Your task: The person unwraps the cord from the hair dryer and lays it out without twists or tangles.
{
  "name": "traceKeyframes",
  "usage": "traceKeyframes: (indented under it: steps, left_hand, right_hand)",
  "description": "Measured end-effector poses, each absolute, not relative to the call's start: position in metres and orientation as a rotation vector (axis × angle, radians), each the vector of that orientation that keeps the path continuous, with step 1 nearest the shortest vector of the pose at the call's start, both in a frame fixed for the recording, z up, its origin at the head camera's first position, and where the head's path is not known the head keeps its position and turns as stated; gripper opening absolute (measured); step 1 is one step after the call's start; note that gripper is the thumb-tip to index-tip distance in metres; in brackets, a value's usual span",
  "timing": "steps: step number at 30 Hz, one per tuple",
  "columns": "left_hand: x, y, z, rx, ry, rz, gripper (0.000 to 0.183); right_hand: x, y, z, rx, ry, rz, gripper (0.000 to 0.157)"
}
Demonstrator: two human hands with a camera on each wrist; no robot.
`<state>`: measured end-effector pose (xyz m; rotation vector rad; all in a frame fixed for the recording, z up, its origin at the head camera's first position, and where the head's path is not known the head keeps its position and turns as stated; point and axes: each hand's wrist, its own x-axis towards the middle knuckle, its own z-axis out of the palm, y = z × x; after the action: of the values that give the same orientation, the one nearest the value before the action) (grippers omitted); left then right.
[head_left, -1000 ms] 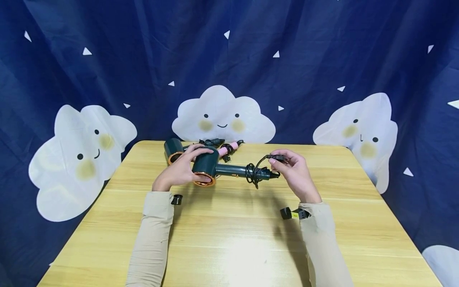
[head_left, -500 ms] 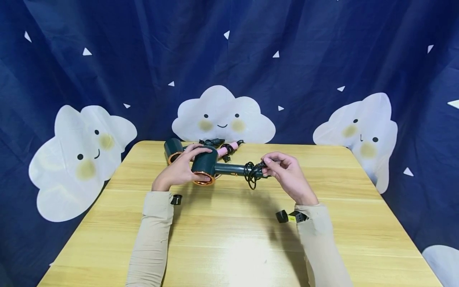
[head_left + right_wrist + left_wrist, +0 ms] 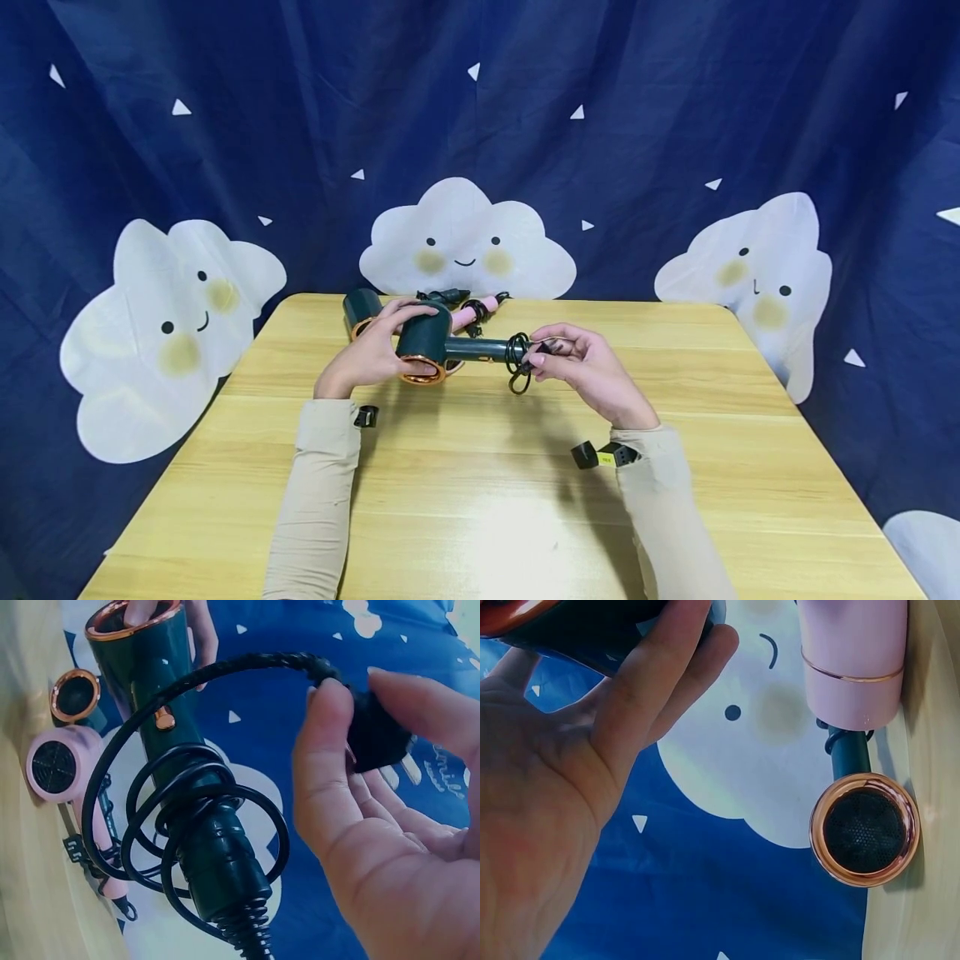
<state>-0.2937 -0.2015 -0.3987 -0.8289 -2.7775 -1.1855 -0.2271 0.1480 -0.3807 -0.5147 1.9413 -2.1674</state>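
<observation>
Dark green hair dryer (image 3: 425,335) held up over the table (image 3: 487,475), nearer its far edge, handle pointing toward the right edge. Left hand (image 3: 377,354) grips the dryer's head: thumb in at the copper rim (image 3: 422,373), fingers bent over the back of the body. Right hand (image 3: 592,373) pinches the black plug (image 3: 373,735) between thumb and index finger, remaining fingers loosely curled below, just off the handle end.

Progress: black cord (image 3: 247,661) already circles the handle in several loose loops; one wide arc runs free from them to the plug. Plug end not tucked or fastened, loops not snug. Cord handling judged partway, free end and tidying left over.

Near the far edge, toward the far left corner: second green dryer (image 3: 362,308), copper ring on its end, and beside it a pink hair dryer (image 3: 88,780), cord bundled on its handle. Neither touched by a hand. Dark handle (image 3: 450,296) behind the pink one is partly hidden, probably the second green dryer's. Blue curtain (image 3: 465,108) with clouds behind.
</observation>
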Motion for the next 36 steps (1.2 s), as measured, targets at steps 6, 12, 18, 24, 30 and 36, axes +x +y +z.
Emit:
traceKeyframes:
  steps: [6, 12, 18, 24, 30, 36]
  left_hand:
    - [-0.295, -0.204, -0.4, -0.835, -2.767, -1.185, 0.089]
    - [-0.295, -0.205, -0.4, -0.83, -2.751, -1.176, 0.087]
    - [-0.296, -0.207, -0.399, -0.825, -2.745, -1.17, 0.089]
    - [-0.297, -0.209, -0.399, -0.824, -2.738, -1.174, 0.089]
    - [-0.297, -0.21, -0.397, -0.818, -2.733, -1.194, 0.088]
    - [-0.297, -0.211, -0.397, -0.822, -2.737, -1.213, 0.088]
  right_hand:
    - [-0.228, 0.146, -0.383, -0.537, 1.993, -2.003, 0.037]
    - [-0.229, 0.146, -0.386, -0.606, 1.984, -1.885, 0.031]
    - [-0.23, 0.145, -0.39, -0.623, 1.971, -1.803, 0.033]
    - [-0.231, 0.144, -0.393, -0.728, 1.95, -1.686, 0.031]
    - [-0.233, 0.144, -0.398, -0.691, 2.001, -1.587, 0.031]
    - [-0.237, 0.146, -0.403, -0.641, 2.02, -1.563, 0.033]
